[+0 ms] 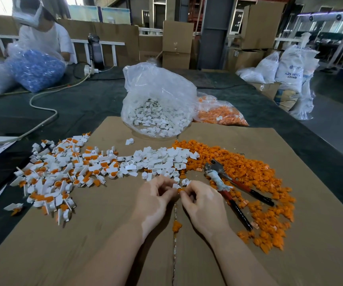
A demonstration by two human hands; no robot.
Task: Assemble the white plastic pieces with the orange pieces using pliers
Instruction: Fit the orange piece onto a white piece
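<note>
Both hands meet low over the cardboard [108, 234] on the bench; the left hand [156, 195] has its fingers curled in a pinch around a white piece [175, 185], and the right hand [202, 196] pinches an orange piece [180, 190] against it, so the two parts touch between the fingertips; I judge one pair is being fitted by hand, ahead of any squeeze; the pliers [226, 185] lie unheld just right of the hands, on the edge of the orange pile [255, 174].

A large heap of joined pieces [57, 174] sits at left, so a good share looks done; much is left: a loose white pile [160, 159] in the middle, the orange pile at right, a white bag [158, 112] still well filled, and an orange bag [220, 114] beside it.

Writing: a sack [290, 69] far right reads "ABS RESIN" in part; the smaller print below is too blurred to read.
</note>
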